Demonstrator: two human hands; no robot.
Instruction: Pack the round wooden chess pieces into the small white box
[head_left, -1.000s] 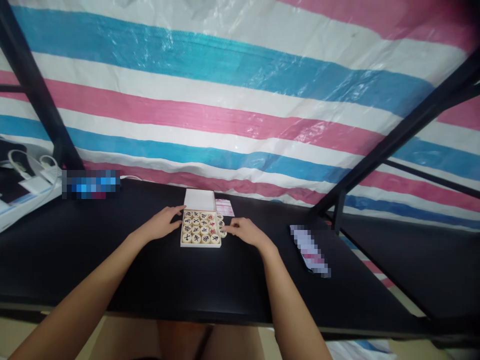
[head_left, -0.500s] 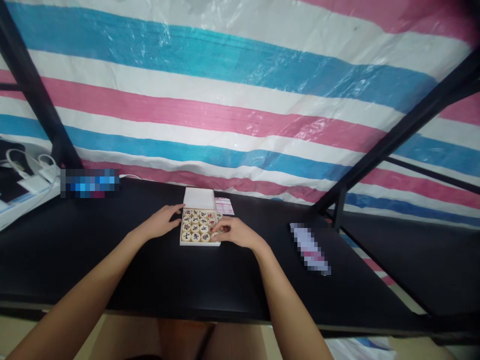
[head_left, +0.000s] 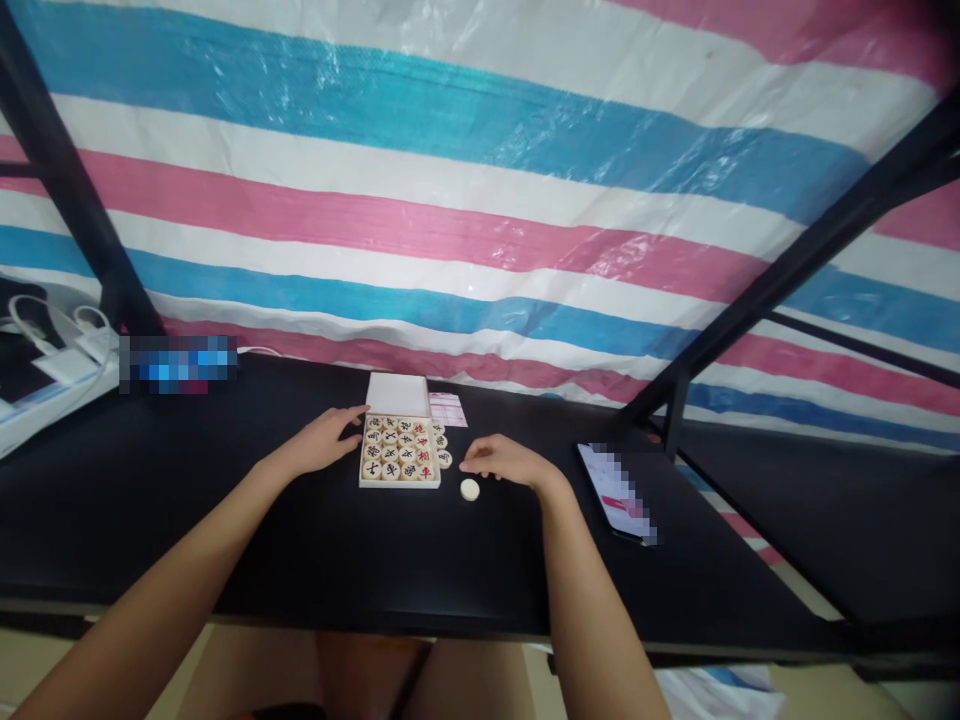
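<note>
Right of the box (head_left: 400,484), we're likely shifting discs (head_left: 444,459); right hand (head_left: 506,462) hovering, grip unclear, left hand (head_left: 321,447) resting unclenched. Lone disc (head_left: 469,490) is probably calling for a pinch.

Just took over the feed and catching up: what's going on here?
A person is at a black table with an open white box of round pieces. The left grip is spread at the box's left side. The right grip is close to a loose piece, blank side up on the table; whether it holds anything can't be made out. Three more pieces lie along the box's right side, and a phone lies further right.
</note>
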